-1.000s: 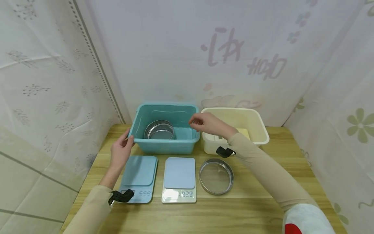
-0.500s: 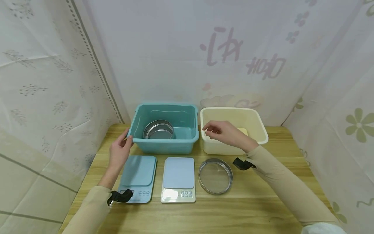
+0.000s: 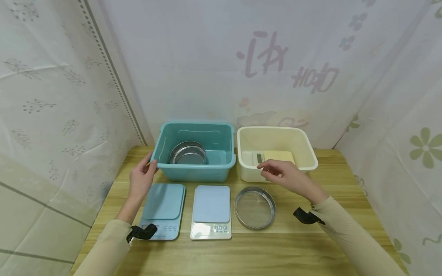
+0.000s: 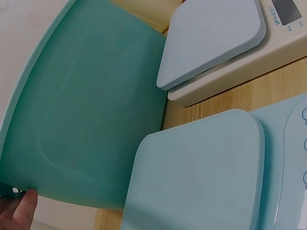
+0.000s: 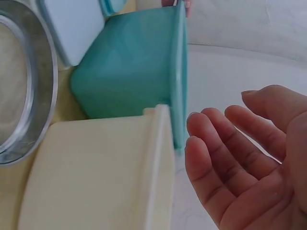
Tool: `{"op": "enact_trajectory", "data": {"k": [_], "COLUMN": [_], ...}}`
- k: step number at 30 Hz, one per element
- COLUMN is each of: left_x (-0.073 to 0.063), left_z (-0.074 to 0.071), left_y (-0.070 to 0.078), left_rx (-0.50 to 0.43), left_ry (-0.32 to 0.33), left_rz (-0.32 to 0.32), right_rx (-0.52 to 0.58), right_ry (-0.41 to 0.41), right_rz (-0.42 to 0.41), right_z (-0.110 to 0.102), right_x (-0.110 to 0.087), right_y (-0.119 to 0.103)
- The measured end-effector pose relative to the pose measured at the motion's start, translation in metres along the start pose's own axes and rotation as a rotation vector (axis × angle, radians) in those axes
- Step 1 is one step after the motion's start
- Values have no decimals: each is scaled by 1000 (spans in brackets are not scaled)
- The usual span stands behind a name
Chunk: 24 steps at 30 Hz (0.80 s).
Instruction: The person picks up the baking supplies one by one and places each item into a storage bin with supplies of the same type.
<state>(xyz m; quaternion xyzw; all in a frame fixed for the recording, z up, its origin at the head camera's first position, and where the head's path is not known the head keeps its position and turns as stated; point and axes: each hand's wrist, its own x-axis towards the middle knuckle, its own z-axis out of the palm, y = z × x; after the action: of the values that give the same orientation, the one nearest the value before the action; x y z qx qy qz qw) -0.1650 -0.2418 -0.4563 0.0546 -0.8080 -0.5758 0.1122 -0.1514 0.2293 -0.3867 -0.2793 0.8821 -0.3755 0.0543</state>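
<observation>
At the left front corner of the teal basin (image 3: 193, 174), my left hand (image 3: 141, 180) grips the rim between thumb and fingers. In the left wrist view only its fingertips (image 4: 26, 211) show, at the basin's edge. My right hand (image 3: 291, 179) hovers over the front rim of the cream basin (image 3: 251, 174), holding nothing, its fingers loosely bent. The right wrist view shows its palm (image 5: 254, 191) with nothing in it. Round metal sieves (image 3: 188, 147) lie inside the teal basin at its left. A kitchen scale with a yellow plate (image 3: 277, 156) lies in the cream basin, partly hidden by the right hand.
Along the wooden table (image 3: 241, 253), in front of the basins, lie a light blue kitchen scale (image 3: 164, 203), a white kitchen scale (image 3: 211, 205) and a round sieve (image 3: 254, 209). A printed curtain (image 3: 193, 69) hangs close behind the basins.
My right hand has moved right and toward me, from the teal basin's right end to the cream basin's front rim. The scale inside the cream basin shows more. The left hand stays put.
</observation>
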Motion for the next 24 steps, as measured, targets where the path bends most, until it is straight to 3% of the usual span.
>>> {"op": "enact_trajectory", "data": {"k": [9, 18, 24], "left_x": [0, -1, 0], "left_z": [0, 1, 0], "left_y": [-1, -1, -2], "left_rx": [-40, -19, -30], "left_ry": [-10, -4, -6], "left_rz": [-3, 2, -16], "right_rx": [-3, 9, 9], "right_ry": [58, 128, 206], "right_rz": [-27, 77, 63], "right_z": [17, 39, 56], "right_x": [-33, -61, -73], "right_y": [30, 58, 72]}}
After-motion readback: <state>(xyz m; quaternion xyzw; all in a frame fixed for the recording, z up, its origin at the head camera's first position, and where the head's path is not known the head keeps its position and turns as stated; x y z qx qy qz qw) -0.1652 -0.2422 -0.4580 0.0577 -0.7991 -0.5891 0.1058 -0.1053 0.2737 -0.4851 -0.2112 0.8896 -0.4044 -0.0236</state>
